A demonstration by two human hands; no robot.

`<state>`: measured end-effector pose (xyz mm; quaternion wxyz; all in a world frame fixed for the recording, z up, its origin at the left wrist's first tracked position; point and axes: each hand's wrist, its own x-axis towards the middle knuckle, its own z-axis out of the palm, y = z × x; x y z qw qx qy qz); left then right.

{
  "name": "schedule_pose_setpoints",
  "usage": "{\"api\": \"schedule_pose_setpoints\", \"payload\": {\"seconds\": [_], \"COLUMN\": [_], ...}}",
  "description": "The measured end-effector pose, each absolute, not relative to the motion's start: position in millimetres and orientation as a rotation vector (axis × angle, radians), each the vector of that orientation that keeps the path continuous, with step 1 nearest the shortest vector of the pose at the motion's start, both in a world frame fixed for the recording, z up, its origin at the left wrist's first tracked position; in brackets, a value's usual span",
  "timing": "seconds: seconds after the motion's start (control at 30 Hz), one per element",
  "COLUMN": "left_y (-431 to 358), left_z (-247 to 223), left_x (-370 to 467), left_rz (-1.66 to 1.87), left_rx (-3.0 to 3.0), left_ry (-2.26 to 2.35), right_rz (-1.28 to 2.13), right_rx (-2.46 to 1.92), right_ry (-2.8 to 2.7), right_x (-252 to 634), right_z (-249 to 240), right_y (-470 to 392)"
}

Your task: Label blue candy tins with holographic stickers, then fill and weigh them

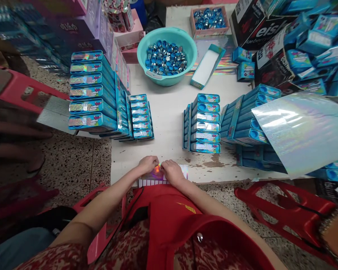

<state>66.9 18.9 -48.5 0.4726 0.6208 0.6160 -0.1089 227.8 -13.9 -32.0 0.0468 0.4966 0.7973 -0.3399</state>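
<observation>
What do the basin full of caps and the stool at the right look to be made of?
The basin looks like thin turquoise plastic, smooth and slightly glossy, judging by its even colour and moulded rim. The stool seems to be glossy red moulded plastic: highlights run along its rounded edges, though painted metal can't be excluded.

Layout: basin (190, 52) at table's (169, 112) far side, caps (166, 58) in it. Open tray (207, 67) right of basin. Left stacks (87, 90), right stacks (207, 123); big sheet (304, 127) over the outermost right ones. Label sheet (184, 170) at near edge.
</observation>
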Motion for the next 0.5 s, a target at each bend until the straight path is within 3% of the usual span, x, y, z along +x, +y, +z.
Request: {"api": "schedule_pose_setpoints", "payload": {"seconds": [0.2,0.27,0.5], "left_y": [2,0,80], "left_z": [-17,2,70], "left_x": [68,75,113], "left_rz": [0.24,0.237,0.399], "left_rx": [1.382,1.246,1.369], "left_ry": [1.185,1.062,1.006], "right_rz": [-1.422,-1.431,-0.683], "right_rx": [1.924,2.07,2.772], "right_ry": [2.347,2.398,2.694], "right_x": [249,255,282], "right_z": [17,37,81], "right_y": [-13,-11,46]}}
